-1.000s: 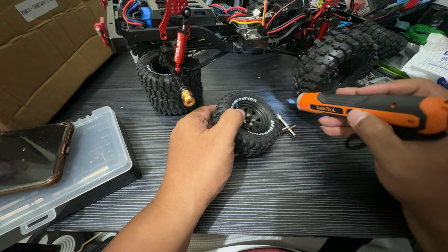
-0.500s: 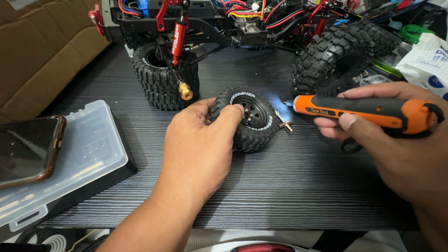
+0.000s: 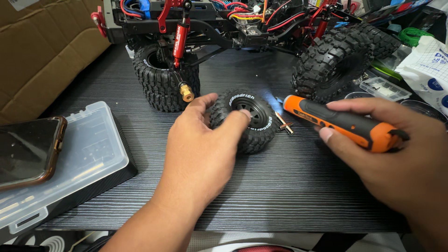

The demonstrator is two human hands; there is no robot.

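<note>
The loose knobby wheel (image 3: 247, 120) lay on its side on the dark wood-grain tabletop (image 3: 289, 186), just in front of the model crawler chassis (image 3: 233, 23). The left hand (image 3: 200, 158) gripped the wheel from the near side, thumb against the tread and a fingertip resting on the black hub. The right hand (image 3: 396, 158) was closed around the orange electric screwdriver (image 3: 345, 123), to the wheel's right, its tip pointing at the hub and its small light glowing. To drive well here, the bit probably needed to line up square with the hub while the wheel was pinned flat. The tyre rubber looked soft and deeply lugged. A small metal fastener (image 3: 284, 125) lay just right of the wheel; a clear plastic parts case (image 3: 70, 158) sat well left.
</note>
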